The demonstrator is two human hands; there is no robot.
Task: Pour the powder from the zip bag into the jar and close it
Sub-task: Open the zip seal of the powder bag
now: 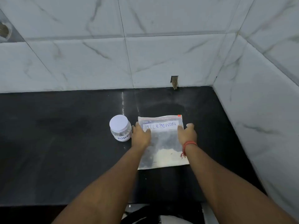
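A clear zip bag [163,143] labelled "MILK POWDER" lies flat on the black counter [64,143], its red zip strip at the far edge and pale powder gathered at the near end. My left hand [140,136] rests on the bag's left side, fingers laid forward. My right hand [187,135], with a red thread at the wrist, rests on the bag's right side, fingers loosely bent. Whether either hand pinches the plastic cannot be made out. Just left of the bag stands a small clear jar [120,129] with a white lid on, touching or nearly touching my left hand.
White marble-look tiled walls [145,54] close off the counter at the back and on the right. A small dark notch [174,81] sits at the base of the back wall. The counter's front edge runs below my forearms.
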